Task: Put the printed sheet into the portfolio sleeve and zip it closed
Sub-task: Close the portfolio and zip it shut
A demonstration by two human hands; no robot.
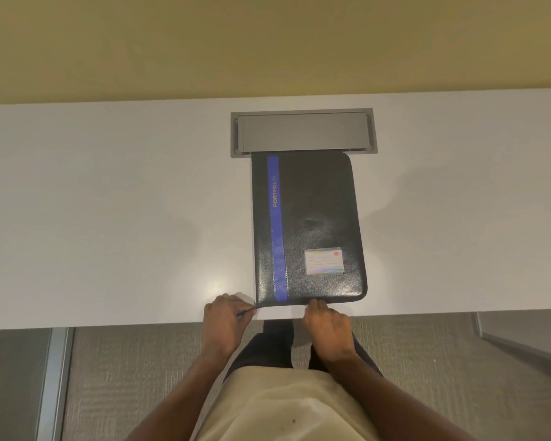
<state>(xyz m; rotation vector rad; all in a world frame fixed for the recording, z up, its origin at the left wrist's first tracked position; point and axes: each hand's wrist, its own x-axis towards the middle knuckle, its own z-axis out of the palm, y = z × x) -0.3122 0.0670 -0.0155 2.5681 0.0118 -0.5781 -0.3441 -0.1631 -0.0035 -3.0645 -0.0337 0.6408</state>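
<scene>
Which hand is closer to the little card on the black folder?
Right. The right hand sits at the portfolio's near edge, just below the card. The left hand is off past its left corner.

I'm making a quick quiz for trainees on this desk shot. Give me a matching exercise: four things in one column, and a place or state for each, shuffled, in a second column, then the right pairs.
Things:
1. portfolio
2. blue stripe
3. left hand
4. label card

Places or states:
A. in a clear pocket near the cover's near right corner
B. lying flat and closed on the white table
C. pinching a thin dark strap at the near left corner
D. running lengthwise down the cover's left side

Pairs: 1-B, 2-D, 3-C, 4-A
</scene>
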